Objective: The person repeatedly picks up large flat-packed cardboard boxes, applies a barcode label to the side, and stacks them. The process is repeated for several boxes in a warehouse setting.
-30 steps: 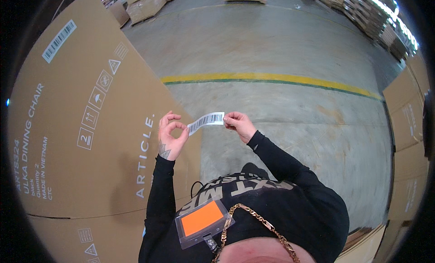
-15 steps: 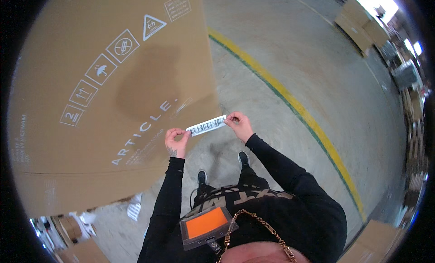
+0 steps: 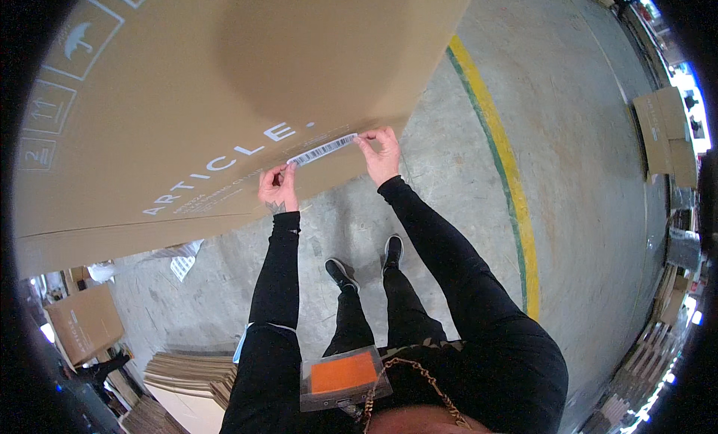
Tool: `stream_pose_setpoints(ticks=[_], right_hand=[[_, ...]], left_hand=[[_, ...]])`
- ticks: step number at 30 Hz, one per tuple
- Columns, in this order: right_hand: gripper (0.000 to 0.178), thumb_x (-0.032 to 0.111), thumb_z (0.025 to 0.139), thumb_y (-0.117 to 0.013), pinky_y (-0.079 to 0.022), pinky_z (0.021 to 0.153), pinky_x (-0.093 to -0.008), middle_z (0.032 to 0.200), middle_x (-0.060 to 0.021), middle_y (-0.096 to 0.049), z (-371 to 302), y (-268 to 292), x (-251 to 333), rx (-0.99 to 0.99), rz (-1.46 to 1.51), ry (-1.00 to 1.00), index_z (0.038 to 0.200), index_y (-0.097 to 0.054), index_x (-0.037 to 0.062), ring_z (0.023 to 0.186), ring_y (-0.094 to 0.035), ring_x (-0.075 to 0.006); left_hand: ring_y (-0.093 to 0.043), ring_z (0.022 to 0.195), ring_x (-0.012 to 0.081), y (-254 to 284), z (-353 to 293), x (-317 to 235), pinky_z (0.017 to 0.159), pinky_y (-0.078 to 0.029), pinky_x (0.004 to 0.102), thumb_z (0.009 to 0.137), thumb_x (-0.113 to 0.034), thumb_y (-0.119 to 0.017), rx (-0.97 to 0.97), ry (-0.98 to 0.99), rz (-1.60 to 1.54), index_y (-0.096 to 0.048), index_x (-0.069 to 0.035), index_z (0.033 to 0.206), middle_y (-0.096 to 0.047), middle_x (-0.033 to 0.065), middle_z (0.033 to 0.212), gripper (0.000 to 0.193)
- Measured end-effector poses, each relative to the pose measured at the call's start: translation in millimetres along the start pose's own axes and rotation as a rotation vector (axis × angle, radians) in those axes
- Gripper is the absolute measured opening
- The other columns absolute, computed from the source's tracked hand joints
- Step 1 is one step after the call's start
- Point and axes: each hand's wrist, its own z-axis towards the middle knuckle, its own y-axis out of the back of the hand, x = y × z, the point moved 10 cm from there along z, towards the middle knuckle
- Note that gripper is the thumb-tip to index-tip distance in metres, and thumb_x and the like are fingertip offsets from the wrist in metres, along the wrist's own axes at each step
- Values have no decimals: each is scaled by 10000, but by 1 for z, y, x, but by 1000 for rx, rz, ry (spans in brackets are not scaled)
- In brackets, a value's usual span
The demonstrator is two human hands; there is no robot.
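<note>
A long white barcode label (image 3: 323,150) is stretched between my two hands, up against the lower right part of a big brown cardboard box (image 3: 314,75). My left hand (image 3: 278,188) pinches the label's left end between thumb and fingertips. At the other end, my right hand (image 3: 381,153) grips the label's corner the same way. The label lies slantwise, its right end higher, just below the large white lettering on the box. Whether its back touches the cardboard all along cannot be seen.
A yellow and green floor line (image 3: 493,135) curves along the right. Stacked flat cardboard (image 3: 191,374) and a smaller brown box (image 3: 86,323) are at lower left. More cartons (image 3: 662,131) stand at far right. A scrap of printed paper (image 3: 185,262) lies on the concrete floor near the box.
Both hands have carried the label up and slightly left, from the box's edge onto its face. My view is closer to the box and turned somewhat.
</note>
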Motion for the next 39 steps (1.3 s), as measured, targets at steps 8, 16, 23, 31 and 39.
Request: stream_pose_setpoints(ticks=[8,16,23,31,39], right_hand=[[129,101,730,-764,-435,792,-330,876,-85,-547,-7,-18,-8,-73,41,61,797,-660,64,886,-538,-235],[142,105,719,-775,-433,792,-330,865,-76,-558,-2,-23,-7,-83,52,44,788,-658,65,880,-537,-234],[145,107,710,-781,-421,804,-339,850,-68,-555,1,-23,-7,-100,56,64,773,-656,68,890,-524,-239],[145,110,703,-784,-419,794,-341,831,-64,-547,1,-22,-3,-116,47,77,767,-659,75,877,-517,-238],[138,105,702,-781,-417,795,-338,820,-59,-546,2,-21,-5,-131,29,81,767,-664,75,871,-517,-231]], left_hand=[[-416,594,67,9,4,8,549,-357,219,713,-94,-807,-70,-67,-35,-685,-22,768,-469,-23,693,152],[-421,586,71,11,13,4,541,-351,219,713,-117,-811,-92,-78,21,-685,-19,766,-486,-12,682,168],[-415,584,57,7,15,3,530,-341,211,715,-110,-809,-93,-94,-54,-682,-19,761,-505,-23,697,164],[-419,585,57,9,16,-3,530,-350,212,723,-96,-800,-110,-139,-18,-681,-19,768,-517,-17,701,149],[-423,589,58,4,15,-4,536,-360,209,724,-88,-798,-104,-141,-50,-677,-19,767,-528,-14,714,146]])
